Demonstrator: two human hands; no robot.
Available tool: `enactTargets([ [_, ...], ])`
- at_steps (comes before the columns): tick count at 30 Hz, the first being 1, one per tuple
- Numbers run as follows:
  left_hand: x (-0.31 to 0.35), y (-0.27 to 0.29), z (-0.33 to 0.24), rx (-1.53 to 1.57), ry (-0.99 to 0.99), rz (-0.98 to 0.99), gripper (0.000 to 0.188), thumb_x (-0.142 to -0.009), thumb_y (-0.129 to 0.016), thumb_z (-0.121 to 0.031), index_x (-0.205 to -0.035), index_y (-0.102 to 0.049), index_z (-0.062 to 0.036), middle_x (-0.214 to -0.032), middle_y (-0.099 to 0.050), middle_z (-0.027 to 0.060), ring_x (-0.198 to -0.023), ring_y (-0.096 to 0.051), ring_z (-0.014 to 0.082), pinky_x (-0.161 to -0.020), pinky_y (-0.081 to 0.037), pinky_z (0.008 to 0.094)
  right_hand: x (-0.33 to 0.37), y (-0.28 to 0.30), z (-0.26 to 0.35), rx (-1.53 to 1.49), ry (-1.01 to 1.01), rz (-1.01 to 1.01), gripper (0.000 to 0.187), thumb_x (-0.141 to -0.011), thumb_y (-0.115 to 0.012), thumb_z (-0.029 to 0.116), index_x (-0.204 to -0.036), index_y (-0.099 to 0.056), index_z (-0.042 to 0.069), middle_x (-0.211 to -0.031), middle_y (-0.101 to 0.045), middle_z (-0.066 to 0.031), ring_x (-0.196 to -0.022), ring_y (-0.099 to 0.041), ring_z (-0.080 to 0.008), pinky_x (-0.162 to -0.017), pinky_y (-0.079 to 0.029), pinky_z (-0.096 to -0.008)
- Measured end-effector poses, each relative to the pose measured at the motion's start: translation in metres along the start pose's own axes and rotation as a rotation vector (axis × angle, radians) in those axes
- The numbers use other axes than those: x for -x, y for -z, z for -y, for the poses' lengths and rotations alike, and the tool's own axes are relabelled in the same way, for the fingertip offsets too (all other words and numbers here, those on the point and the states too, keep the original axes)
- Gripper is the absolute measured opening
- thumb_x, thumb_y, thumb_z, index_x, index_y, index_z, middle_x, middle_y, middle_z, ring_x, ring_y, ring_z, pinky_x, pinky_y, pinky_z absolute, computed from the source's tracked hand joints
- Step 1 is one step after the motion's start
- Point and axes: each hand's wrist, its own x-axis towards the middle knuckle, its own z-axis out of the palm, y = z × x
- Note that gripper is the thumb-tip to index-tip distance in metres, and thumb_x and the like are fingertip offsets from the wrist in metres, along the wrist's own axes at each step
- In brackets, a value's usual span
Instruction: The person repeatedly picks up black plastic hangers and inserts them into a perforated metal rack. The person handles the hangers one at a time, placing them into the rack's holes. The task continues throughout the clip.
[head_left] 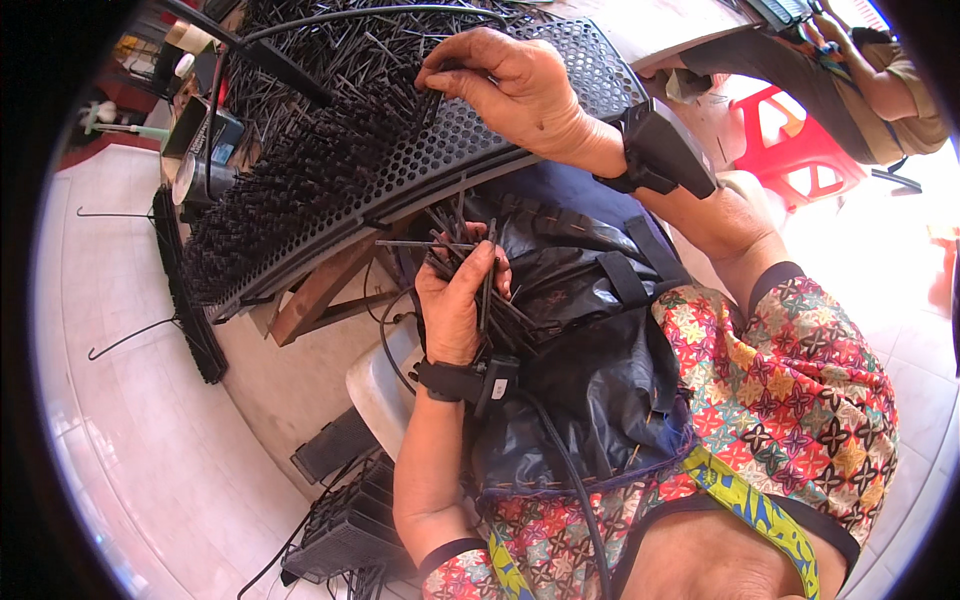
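Observation:
My left hand (455, 300) is closed around a bundle of thin black pins (470, 250) that fan out above my fist, over a dark blue bag (600, 360) on my lap. My right hand (510, 85) reaches up to a black perforated board (520, 150) and pinches one pin at a hole near its upper middle. The left part of the board is thick with upright black pins (300, 170). Both wrists wear black devices on straps.
A wooden frame (320, 290) holds up the board. A black crate (350, 520) and cables lie on the white tiled floor at lower left. Tape rolls and cans (200, 170) stand left of the board. Another person sits near a red plastic chair (790, 150) at upper right.

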Motion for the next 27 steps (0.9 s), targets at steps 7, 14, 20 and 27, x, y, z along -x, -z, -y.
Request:
enactTargets([
  [7,-0.001,0.002,0.001,0.01,0.002,0.007,0.026,-0.085,-0.06,-0.011,-0.107,-0.05,-0.0039,-0.078,-0.059,0.0089,-0.058,-0.055,0.0154,-0.05,-0.046,0.0254,-0.002,-0.002,0.003,0.062,0.145,0.154,0.016,-0.076,-0.066,0.006,-0.091,-0.061,0.003,-0.077,-0.063,-0.0101,-0.069,-0.062,-0.0269,-0.058,-0.051,-0.0309],
  [14,0.0,0.003,0.0,0.01,0.007,0.004,0.026,-0.084,-0.061,-0.012,-0.107,-0.051,-0.0042,-0.078,-0.059,0.0083,-0.057,-0.055,0.015,-0.048,-0.046,0.0251,0.0,-0.009,-0.004,0.002,0.14,0.3,0.013,-0.083,-0.062,0.008,-0.094,-0.063,0.004,-0.083,-0.066,-0.0083,-0.076,-0.066,-0.021,-0.065,-0.052,-0.026],
  [20,0.0,0.003,0.0,-0.01,-0.003,0.004,0.024,-0.085,-0.061,-0.012,-0.106,-0.052,-0.0039,-0.078,-0.059,0.008,-0.057,-0.055,0.0146,-0.049,-0.047,0.0249,-0.009,0.001,-0.009,-0.089,0.005,0.391,0.014,-0.083,-0.063,0.01,-0.095,-0.065,0.004,-0.084,-0.068,-0.005,-0.077,-0.066,-0.0129,-0.069,-0.052,-0.0216],
  [27,-0.002,0.004,0.001,-0.011,-0.019,0.006,0.022,-0.085,-0.061,-0.012,-0.104,-0.053,-0.0031,-0.078,-0.059,0.0081,-0.057,-0.056,0.0142,-0.049,-0.047,0.0247,-0.005,0.007,-0.006,-0.22,-0.154,0.445,0.014,-0.083,-0.062,0.004,-0.095,-0.065,0.0,-0.09,-0.067,-0.0052,-0.084,-0.063,-0.0109,-0.077,-0.049,-0.0215],
])
